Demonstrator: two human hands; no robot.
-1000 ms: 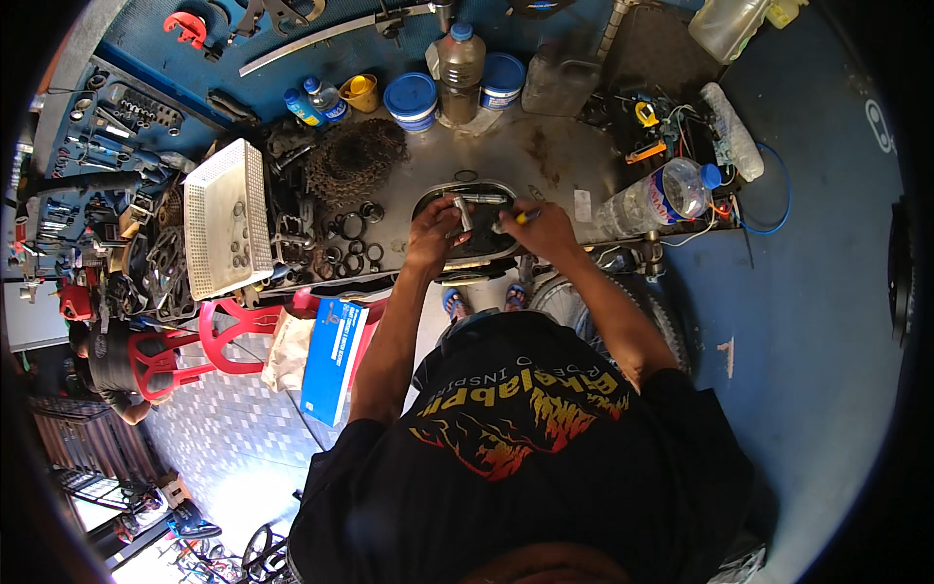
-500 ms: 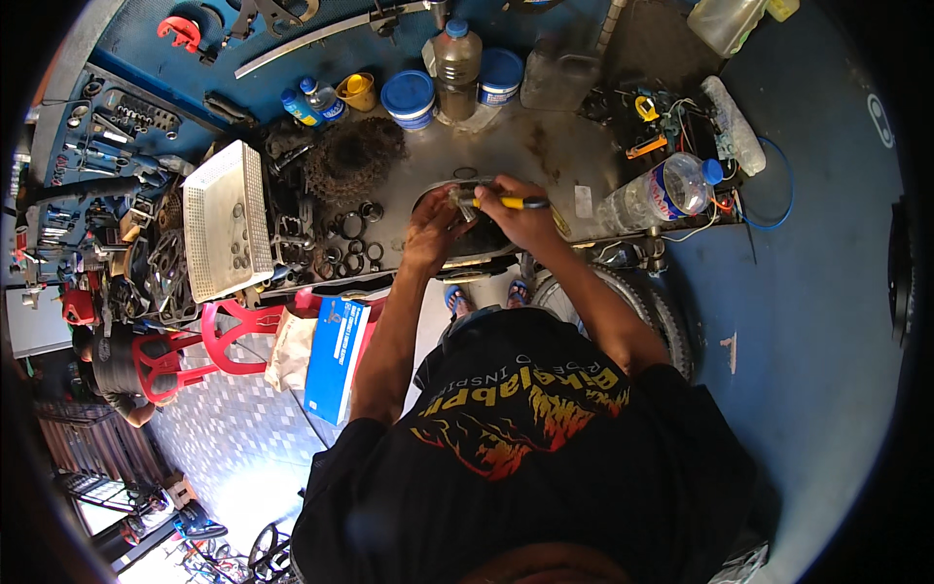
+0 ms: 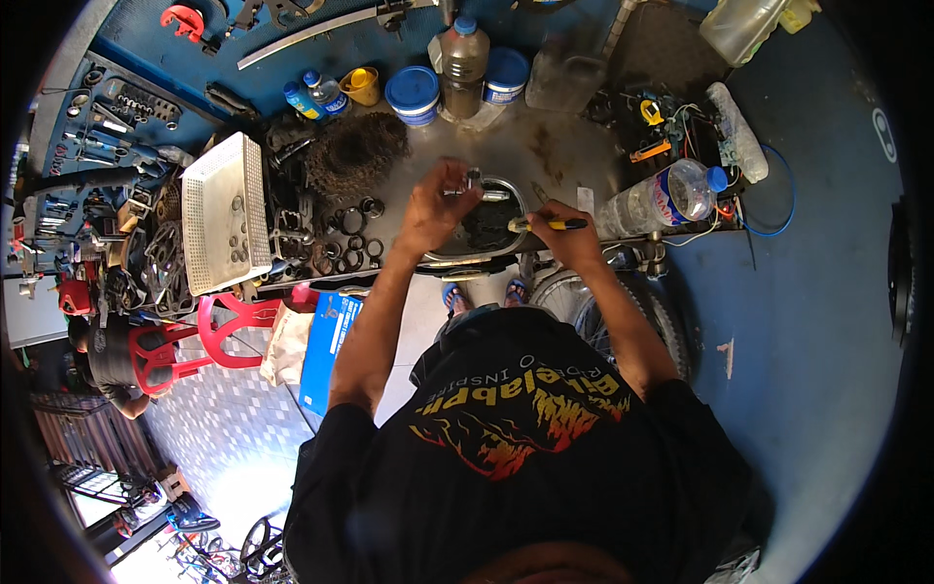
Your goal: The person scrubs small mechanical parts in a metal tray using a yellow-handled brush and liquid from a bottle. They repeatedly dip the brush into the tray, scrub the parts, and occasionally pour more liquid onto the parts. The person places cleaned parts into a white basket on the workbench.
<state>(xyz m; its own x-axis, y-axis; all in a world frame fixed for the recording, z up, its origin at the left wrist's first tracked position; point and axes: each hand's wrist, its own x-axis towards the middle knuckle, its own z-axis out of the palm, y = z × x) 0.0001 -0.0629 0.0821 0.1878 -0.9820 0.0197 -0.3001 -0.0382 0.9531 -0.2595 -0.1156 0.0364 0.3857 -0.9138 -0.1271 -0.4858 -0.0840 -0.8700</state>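
Observation:
My left hand (image 3: 434, 209) is closed on a small shiny cylindrical metal part (image 3: 492, 195), above the left side of an oval metal tray (image 3: 522, 199). Dark liquid or dirt covers the tray's bottom. In my closed right hand (image 3: 574, 241) is a small brush (image 3: 556, 225) with a yellow and black handle. Its pale bristle end points left over the tray's right rim, apart from the metal part. Several dark metal rings (image 3: 351, 222) lie on the bench left of my left hand. Behind them sits a pile of cogs (image 3: 358, 151).
A white perforated basket (image 3: 201, 234) holding small rings stands at the left. Blue-lidded tubs (image 3: 413, 95) and a bottle of dark liquid (image 3: 463, 73) line the back. On the right are a large clear bottle (image 3: 662, 195) and an orange cutter (image 3: 650, 151). Bicycle wheels (image 3: 671, 336) stand below the bench.
My hands have moved apart. The right hand has drawn the brush right and down, off the metal part. The left hand has lifted the part slightly away, uncovering the tray.

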